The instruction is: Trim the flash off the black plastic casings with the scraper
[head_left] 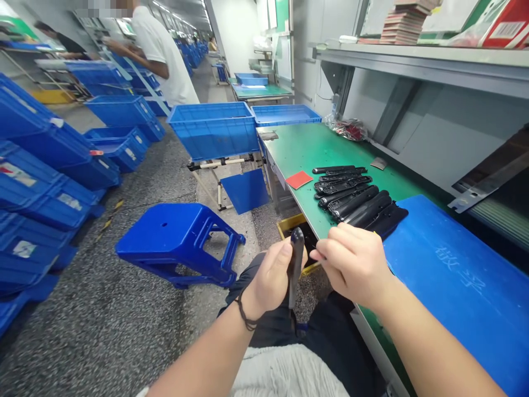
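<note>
Gripping a long black plastic part, the left hand is closed around its middle and holds it upright over the person's lap, just off the near edge of the bench. The part's rounded top sticks up above the thumb and its lower end hangs below the palm. The right hand sits just beside it, fingers curled and pinched together toward the part's upper section; whether the fingertips hold anything small cannot be told.

On the green bench, just beyond the right hand, lies a row of black parts side by side, touching one another. A small red card lies near their left end. A blue mat covers the bench to the right of the row.

On the floor to the left stands a blue stool, with stacked blue crates further left. A person in a white shirt stands in the aisle behind a blue crate on a stand.
</note>
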`<state>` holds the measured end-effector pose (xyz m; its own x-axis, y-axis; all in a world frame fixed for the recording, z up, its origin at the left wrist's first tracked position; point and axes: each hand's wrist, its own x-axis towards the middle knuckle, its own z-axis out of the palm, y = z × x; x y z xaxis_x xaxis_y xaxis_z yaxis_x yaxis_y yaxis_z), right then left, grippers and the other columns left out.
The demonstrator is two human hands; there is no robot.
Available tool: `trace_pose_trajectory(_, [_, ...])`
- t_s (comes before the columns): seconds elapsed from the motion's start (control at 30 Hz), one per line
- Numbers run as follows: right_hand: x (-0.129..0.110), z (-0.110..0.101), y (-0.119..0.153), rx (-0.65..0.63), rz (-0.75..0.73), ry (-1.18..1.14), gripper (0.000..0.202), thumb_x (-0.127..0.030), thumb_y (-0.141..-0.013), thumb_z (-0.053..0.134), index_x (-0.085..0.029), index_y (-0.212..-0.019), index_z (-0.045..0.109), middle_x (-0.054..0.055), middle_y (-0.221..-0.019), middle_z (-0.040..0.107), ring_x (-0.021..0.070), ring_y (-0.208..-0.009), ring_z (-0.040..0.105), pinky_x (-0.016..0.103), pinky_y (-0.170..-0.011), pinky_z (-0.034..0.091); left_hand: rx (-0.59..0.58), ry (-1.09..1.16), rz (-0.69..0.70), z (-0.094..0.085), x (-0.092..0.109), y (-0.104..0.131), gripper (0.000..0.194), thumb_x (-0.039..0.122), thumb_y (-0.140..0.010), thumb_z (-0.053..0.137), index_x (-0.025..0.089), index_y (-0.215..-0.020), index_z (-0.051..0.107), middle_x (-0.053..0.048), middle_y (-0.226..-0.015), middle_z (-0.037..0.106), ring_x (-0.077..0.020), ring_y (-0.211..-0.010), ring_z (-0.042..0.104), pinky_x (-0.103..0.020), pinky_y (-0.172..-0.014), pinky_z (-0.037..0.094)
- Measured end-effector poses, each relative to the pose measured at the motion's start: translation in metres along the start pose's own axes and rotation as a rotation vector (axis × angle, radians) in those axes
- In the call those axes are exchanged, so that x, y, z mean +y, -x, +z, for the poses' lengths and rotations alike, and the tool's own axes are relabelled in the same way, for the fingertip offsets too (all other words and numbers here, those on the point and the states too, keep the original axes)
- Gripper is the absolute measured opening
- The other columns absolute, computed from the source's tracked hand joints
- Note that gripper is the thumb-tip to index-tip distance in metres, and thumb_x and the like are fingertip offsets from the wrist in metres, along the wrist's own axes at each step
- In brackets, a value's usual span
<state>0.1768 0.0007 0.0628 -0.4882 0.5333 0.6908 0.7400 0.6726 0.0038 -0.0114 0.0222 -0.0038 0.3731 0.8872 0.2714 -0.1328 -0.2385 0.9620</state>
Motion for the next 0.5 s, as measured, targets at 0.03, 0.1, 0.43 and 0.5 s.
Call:
trace_pose_trajectory(0.03, [0.002, -0.001, -0.001, -0.022, 0.041, -0.044, 0.029, -0.025, -0.107, 0.05, -0.02, -0.08, 0.06, 0.001, -0.071, 0.049, 0.0158, -0.066, 0.039, 0.033, -0.061, 0.03, -0.012, 0.072, -0.041, 0.0, 0.0, 0.001, 0.054, 0.063, -0.107, 0.03, 0.022, -0.08, 0.052, -0.001, -0.064, 0.05, -0.0165, -0.053, 0.048, -0.032, -0.053, 0.04])
trace_pose_trajectory(0.1, [0.003, -0.003, -0.003, -0.056, 0.109, -0.093, 0.03, -0.036, -0.109, 0.05, -0.02, -0.086, 0.061, 0.001, -0.074, 0.051, 0.0161, -0.068, 0.042, 0.032, -0.062, 0.032, -0.019, 0.15, -0.08, 0.0, 0.001, 0.004, 0.057, 0.066, -0.106, 0.03, 0.022, -0.078, 0.05, 0.002, -0.058, 0.047, -0.014, -0.044, 0.045, -0.029, -0.044, 0.036])
trace_pose_trajectory(0.43, [-0.008, 0.002, -0.004, -0.075, 0.164, -0.05, 0.058, -0.065, -0.109, 0.04, -0.02, -0.076, 0.055, 0.0, -0.07, 0.051, 0.0148, -0.064, 0.04, 0.033, -0.058, 0.024, -0.053, 0.076, -0.07, 0.014, 0.001, 0.018, 0.063, 0.066, -0.107, 0.03, 0.02, -0.073, 0.055, 0.001, -0.049, 0.05, -0.0114, -0.04, 0.042, -0.028, -0.042, 0.03])
trace_pose_trajectory(0.5, [-0.008, 0.001, -0.004, -0.051, 0.132, 0.015, 0.057, -0.061, -0.11, 0.039, -0.02, -0.073, 0.053, 0.0, -0.068, 0.048, 0.0149, -0.063, 0.036, 0.033, -0.058, 0.022, -0.042, 0.087, -0.086, 0.016, 0.002, 0.019, 0.063, 0.068, -0.106, 0.031, 0.02, -0.074, 0.055, 0.001, -0.05, 0.05, -0.0119, -0.04, 0.044, -0.028, -0.042, 0.032])
